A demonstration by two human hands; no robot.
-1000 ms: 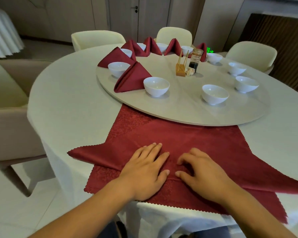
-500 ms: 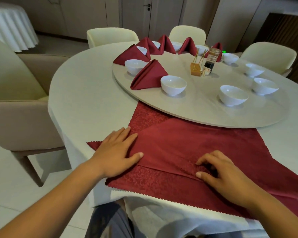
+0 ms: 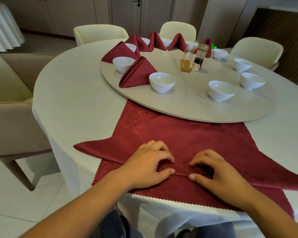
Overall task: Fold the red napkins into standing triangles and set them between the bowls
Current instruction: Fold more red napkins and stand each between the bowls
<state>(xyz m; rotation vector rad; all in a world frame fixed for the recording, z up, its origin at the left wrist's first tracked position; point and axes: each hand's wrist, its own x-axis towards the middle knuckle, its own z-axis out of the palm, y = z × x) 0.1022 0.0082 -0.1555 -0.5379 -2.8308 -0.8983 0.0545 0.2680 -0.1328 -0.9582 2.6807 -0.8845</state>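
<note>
The left hand (image 3: 150, 167) and right hand (image 3: 218, 174) sit close together at the near edge of the worktop (image 3: 76, 93). Both have their fingers curled, and each pinches the long folded edge of the red napkin (image 3: 196, 140) between thumb and fingertips. That napkin lies flat as a wide triangle, its points reaching left and right. It rests on a second red cloth (image 3: 162, 189) spread over the white tablecloth, with its zigzag hem hanging just over the near side.

Farther off, the cloth's far end runs under the rim of a round turntable (image 3: 187, 103). A standing triangle (image 3: 139, 73) stands on its near left part between two white bowls, the nearer bowl (image 3: 162, 81) just beside it. More folded triangles alternate with bowls along the far-left rim. Another bowl (image 3: 221, 90) stands to the right. A gold holder (image 3: 185, 65) and a glass jar (image 3: 200, 54) stand together near the turntable's middle. Pale chairs (image 3: 100, 32) ring the worktop.
</note>
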